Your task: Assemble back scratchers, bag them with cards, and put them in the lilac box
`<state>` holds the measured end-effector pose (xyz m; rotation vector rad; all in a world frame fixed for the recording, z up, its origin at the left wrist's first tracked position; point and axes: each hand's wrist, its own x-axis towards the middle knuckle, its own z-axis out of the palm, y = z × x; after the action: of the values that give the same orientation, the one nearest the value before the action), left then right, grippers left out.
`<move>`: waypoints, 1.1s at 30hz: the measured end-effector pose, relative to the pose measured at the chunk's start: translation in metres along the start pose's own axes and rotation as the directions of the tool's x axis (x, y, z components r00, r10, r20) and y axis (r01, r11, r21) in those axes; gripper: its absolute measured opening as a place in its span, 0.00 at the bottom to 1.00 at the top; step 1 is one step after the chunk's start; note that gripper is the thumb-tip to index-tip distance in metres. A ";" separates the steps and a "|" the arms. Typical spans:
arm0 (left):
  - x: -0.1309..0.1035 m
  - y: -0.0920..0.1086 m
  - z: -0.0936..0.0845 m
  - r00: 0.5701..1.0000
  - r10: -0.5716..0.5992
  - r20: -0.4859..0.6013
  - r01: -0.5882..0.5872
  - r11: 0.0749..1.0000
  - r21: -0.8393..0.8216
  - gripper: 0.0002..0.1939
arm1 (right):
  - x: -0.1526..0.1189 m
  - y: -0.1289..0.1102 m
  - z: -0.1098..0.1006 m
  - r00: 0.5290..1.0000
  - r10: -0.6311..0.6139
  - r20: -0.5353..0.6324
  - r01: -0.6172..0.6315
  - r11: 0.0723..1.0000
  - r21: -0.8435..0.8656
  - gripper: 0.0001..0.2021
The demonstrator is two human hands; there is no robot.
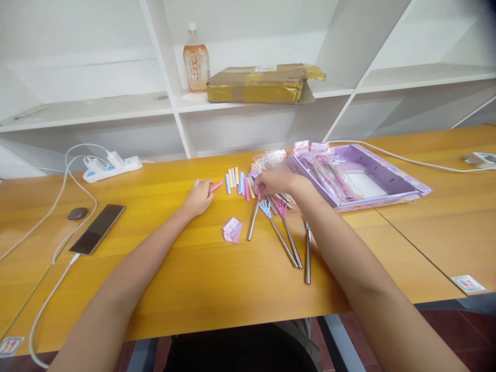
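Note:
My left hand [199, 198] is closed round a slim pink tube [216, 186], its tip pointing right. To its right, several short pastel tubes [242, 183] in blue, yellow, pink and purple lie side by side. My right hand [271, 182] is pinched at their right end, over a pile of back scratchers. A small pink piece [259, 192] shows at its fingertips; its full shape is hidden. Just below lie a metal rod [253, 221], a blue-headed back scratcher [279, 232] and a pink-headed back scratcher [290, 230]. Another metal handle [307, 253] rests under my right forearm.
Small printed cards [232, 230] lie between my arms. A purple box [387, 173] with bagged scratchers stands at right. At left are a phone [98, 229], a black fob [77, 213] and a power strip [112, 168]. The shelf holds a bottle [196, 62] and a taped carton [256, 85].

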<state>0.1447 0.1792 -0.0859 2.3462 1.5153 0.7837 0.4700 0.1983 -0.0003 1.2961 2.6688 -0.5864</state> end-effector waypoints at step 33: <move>0.001 0.072 -0.141 0.974 -0.052 -0.218 -0.125 0.682 -0.721 0.22 | -0.109 -0.029 -0.072 0.291 0.042 -0.956 0.243 0.963 0.116 0.02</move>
<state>0.1224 0.1371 0.0648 1.7056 0.9317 1.3941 0.5204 0.1302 0.1042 2.0610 3.7500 -0.0505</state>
